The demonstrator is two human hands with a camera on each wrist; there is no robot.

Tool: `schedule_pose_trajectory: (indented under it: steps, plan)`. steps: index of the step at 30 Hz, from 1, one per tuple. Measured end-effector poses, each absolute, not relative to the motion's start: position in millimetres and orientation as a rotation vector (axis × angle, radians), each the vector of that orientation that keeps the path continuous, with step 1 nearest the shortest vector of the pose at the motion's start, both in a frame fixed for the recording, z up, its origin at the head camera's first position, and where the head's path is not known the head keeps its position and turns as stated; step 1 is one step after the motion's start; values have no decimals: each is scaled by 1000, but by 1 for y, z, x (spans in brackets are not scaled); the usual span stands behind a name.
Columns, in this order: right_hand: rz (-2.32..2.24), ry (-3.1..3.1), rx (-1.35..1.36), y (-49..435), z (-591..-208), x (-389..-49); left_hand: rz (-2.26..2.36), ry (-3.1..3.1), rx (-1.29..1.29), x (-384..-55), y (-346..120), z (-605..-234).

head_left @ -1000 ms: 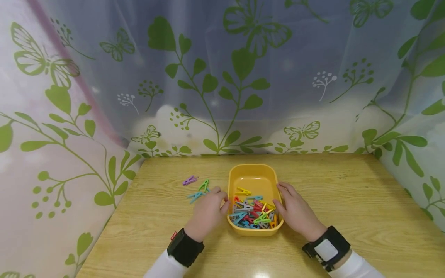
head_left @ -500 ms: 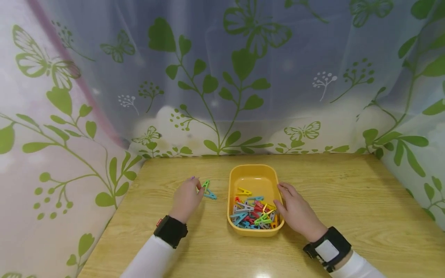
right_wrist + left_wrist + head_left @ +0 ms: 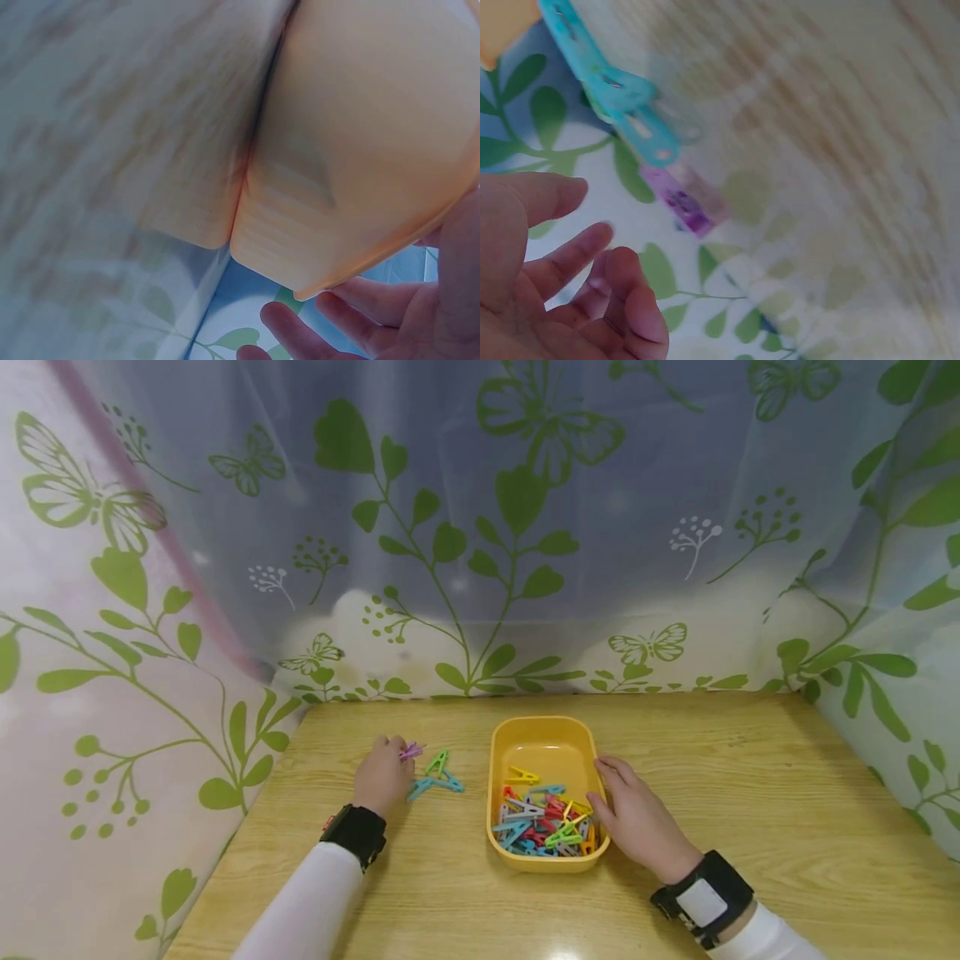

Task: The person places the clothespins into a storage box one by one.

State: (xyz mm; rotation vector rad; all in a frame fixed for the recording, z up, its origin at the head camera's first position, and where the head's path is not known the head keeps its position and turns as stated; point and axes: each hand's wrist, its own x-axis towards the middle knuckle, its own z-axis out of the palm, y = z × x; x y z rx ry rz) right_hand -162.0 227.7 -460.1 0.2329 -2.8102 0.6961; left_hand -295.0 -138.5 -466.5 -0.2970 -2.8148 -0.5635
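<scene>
A purple clothes peg point(image 3: 411, 751) lies on the table beside the fingertips of my left hand point(image 3: 381, 774). In the left wrist view a gap shows between the thumb and the loosely bent fingers point(image 3: 592, 241), and the purple peg point(image 3: 681, 201) sits beyond them. A green peg point(image 3: 437, 763) and two blue pegs point(image 3: 448, 782) lie just to the right. My right hand point(image 3: 637, 814) rests at the right rim of a yellow plastic bin point(image 3: 543, 725), thumb over the rim. In the right wrist view its fingers point(image 3: 296, 330) are spread beside the bin's edge point(image 3: 375, 262).
Several mixed-colour pegs point(image 3: 536, 822) are heaped in the front half of the bin, with a yellow peg point(image 3: 522, 776) behind them. A wooden table point(image 3: 712, 752) bears everything. Printed curtain point(image 3: 420, 610) closes off the back and both sides.
My left hand has moved left from the bin's left rim, past the green and blue pegs, to the purple peg. My right hand has stayed at the bin.
</scene>
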Motion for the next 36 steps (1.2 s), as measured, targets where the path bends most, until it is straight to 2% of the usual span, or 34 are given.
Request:
schedule_pose_trajectory:
  steps: [13, 36]
  plan:
    - [709, -2827, 208, 228, -460, -162, -452, -2833, -350, -315, -147, -480]
    - [693, -2823, 211, 227, -460, -163, -400, -2892, -320, -314, -153, -474]
